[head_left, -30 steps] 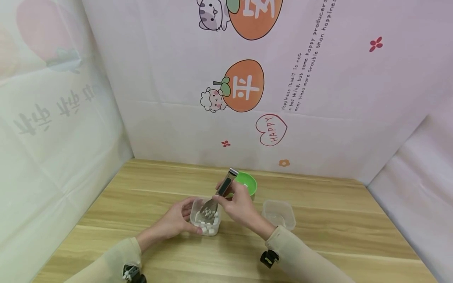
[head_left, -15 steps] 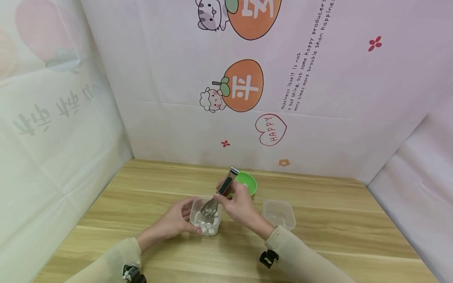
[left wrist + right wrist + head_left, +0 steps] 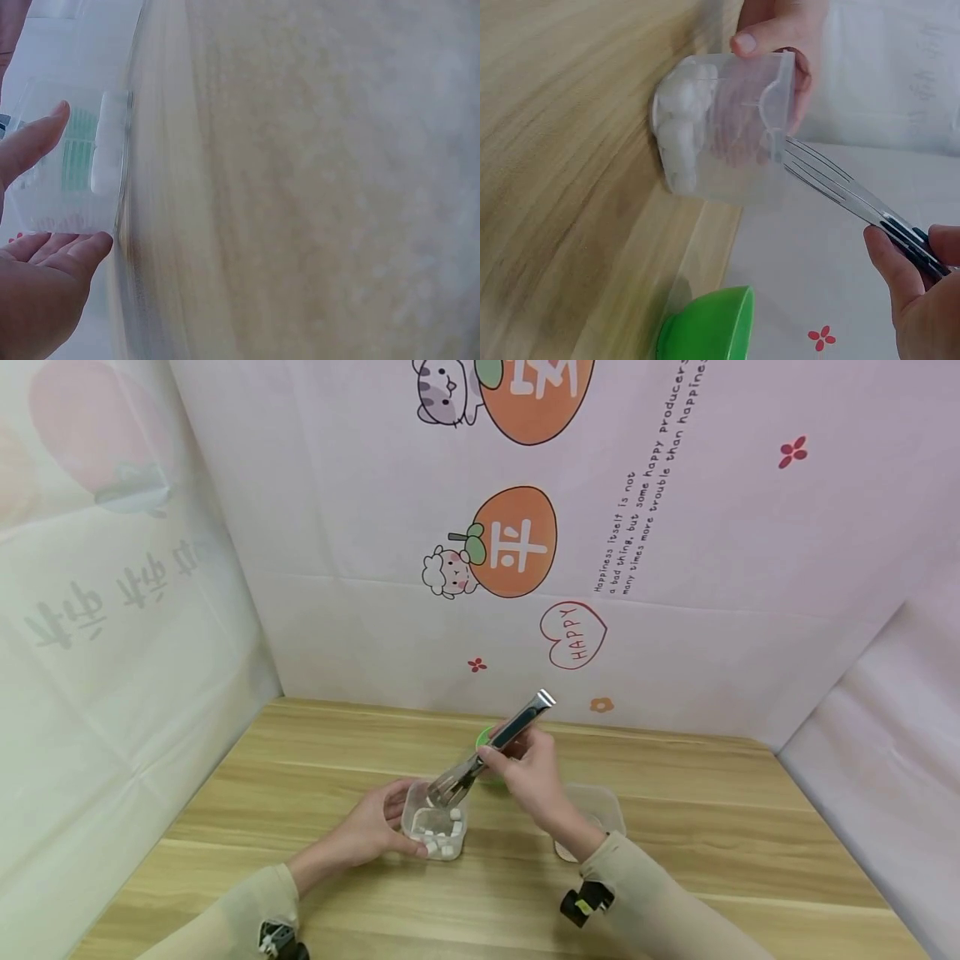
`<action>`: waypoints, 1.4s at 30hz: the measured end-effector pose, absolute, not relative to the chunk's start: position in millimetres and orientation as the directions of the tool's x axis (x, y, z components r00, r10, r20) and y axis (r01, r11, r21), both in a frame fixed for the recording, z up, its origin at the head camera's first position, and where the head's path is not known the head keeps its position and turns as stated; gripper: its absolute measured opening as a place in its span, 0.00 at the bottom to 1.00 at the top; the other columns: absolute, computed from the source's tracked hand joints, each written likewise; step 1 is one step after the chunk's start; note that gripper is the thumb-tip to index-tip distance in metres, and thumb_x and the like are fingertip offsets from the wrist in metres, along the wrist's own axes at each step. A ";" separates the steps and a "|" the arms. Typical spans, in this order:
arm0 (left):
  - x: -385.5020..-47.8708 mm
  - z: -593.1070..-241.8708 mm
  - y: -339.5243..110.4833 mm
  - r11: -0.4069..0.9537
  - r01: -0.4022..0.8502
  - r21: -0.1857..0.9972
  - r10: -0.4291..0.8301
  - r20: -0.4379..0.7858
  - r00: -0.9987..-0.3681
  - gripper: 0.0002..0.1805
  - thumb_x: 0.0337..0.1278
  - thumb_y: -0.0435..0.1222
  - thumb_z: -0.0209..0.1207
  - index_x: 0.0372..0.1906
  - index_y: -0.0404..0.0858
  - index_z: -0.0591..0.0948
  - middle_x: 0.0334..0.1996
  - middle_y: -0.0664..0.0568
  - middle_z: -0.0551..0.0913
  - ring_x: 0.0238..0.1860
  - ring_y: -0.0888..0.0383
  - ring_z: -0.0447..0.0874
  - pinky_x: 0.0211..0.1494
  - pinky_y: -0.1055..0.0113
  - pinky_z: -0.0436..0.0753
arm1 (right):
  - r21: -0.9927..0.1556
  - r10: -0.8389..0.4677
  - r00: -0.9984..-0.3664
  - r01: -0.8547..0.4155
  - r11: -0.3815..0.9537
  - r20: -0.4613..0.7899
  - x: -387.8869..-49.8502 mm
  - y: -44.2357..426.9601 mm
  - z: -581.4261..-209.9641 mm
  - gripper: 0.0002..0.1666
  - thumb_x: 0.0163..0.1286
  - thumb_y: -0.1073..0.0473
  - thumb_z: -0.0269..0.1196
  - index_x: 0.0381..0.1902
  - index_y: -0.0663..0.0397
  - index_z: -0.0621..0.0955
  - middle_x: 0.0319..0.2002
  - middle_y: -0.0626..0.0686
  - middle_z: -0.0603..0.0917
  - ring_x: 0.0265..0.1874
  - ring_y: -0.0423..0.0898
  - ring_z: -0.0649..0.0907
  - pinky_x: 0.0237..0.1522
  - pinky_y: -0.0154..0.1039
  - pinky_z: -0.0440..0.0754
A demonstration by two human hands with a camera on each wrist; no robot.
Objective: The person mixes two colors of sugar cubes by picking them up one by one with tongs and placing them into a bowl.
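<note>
My left hand (image 3: 372, 827) grips the side of a clear plastic container (image 3: 448, 852), thumb at the front and fingers around the back. Several white pieces (image 3: 681, 142) lie at the bottom of that container, seen through its wall in the right wrist view. My right hand (image 3: 534, 777) pinches metal tongs (image 3: 517, 723) by their dark-inlaid handle. The slotted tips (image 3: 817, 176) of the tongs slant at the container's rim; whether they hold a piece cannot be told. In the left wrist view, my thumb (image 3: 34, 146) lies against the container wall (image 3: 56, 217).
Behind my right hand stands a green bowl (image 3: 709, 326), mostly hidden in the head view. A second clear container (image 3: 609, 806) sits to the right, partly behind my right wrist. Printed white cloth (image 3: 360, 635) rises at the back edge of the wooden table (image 3: 712, 827).
My right hand has moved right and slightly up, lifting the tongs from among the white pieces to rim height and tilting them lower. The left hand keeps its hold on the container.
</note>
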State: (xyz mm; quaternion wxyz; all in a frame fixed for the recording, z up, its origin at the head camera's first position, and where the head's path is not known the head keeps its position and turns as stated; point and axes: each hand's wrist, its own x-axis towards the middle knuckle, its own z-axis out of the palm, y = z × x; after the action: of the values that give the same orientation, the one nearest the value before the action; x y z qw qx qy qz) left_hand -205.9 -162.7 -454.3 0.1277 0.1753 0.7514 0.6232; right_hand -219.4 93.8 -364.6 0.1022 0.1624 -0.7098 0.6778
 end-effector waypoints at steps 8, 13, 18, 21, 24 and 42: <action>-205.4 -454.1 -164.0 0.160 0.089 0.983 0.412 0.015 -0.911 0.58 0.37 0.25 0.82 0.77 0.25 0.63 0.72 0.29 0.70 0.72 0.33 0.71 0.72 0.56 0.77 | -0.963 0.034 -0.966 -0.257 -0.080 0.255 -229.4 116.0 -352.5 0.12 0.68 0.79 0.66 0.46 0.77 0.76 0.38 0.65 0.85 0.32 0.50 0.90 0.41 0.47 0.93; -205.6 -454.4 -164.2 0.164 0.088 0.983 0.408 0.014 -0.913 0.58 0.37 0.25 0.82 0.77 0.25 0.63 0.73 0.30 0.70 0.72 0.33 0.70 0.73 0.55 0.76 | -0.972 0.077 -0.975 -0.213 -0.101 0.206 -237.5 132.0 -347.3 0.12 0.71 0.76 0.65 0.48 0.78 0.75 0.39 0.61 0.83 0.34 0.47 0.90 0.43 0.44 0.93; -205.3 -454.6 -163.8 0.167 0.091 0.982 0.410 0.015 -0.912 0.59 0.37 0.25 0.82 0.77 0.25 0.62 0.74 0.30 0.69 0.72 0.33 0.69 0.73 0.55 0.76 | -0.982 0.121 -0.979 -0.173 -0.079 0.162 -245.6 149.1 -345.6 0.13 0.72 0.74 0.65 0.50 0.74 0.75 0.39 0.58 0.83 0.32 0.45 0.90 0.43 0.43 0.93; -205.5 -454.7 -163.6 0.169 0.096 0.981 0.412 0.018 -0.911 0.59 0.37 0.26 0.83 0.77 0.25 0.62 0.74 0.30 0.68 0.73 0.32 0.69 0.73 0.55 0.75 | -0.985 0.149 -0.978 -0.158 -0.067 0.147 -249.2 158.6 -345.4 0.14 0.73 0.74 0.65 0.52 0.74 0.74 0.39 0.57 0.82 0.32 0.44 0.90 0.43 0.42 0.93; -205.9 -454.9 -163.3 0.165 0.101 0.981 0.415 0.024 -0.909 0.58 0.37 0.26 0.83 0.77 0.24 0.62 0.73 0.30 0.69 0.73 0.32 0.69 0.74 0.54 0.75 | -0.987 0.172 -0.975 -0.150 -0.049 0.140 -252.0 166.1 -345.9 0.16 0.73 0.73 0.65 0.53 0.74 0.73 0.40 0.58 0.81 0.33 0.45 0.89 0.42 0.41 0.93; -206.7 -456.4 -162.9 0.152 0.106 0.983 0.414 0.034 -0.909 0.58 0.36 0.24 0.82 0.77 0.23 0.63 0.73 0.30 0.70 0.72 0.32 0.70 0.73 0.57 0.76 | -0.991 0.203 -0.971 -0.116 0.064 0.126 -263.4 175.2 -362.3 0.13 0.71 0.73 0.67 0.50 0.70 0.76 0.42 0.61 0.80 0.34 0.50 0.90 0.47 0.49 0.92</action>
State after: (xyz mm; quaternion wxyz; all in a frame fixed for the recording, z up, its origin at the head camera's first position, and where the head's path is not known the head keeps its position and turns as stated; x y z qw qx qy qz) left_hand -206.7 -162.9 -456.4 0.1229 0.1737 0.7488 0.6277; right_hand -263.4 175.2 -362.3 0.1166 -0.0303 -0.7200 0.6834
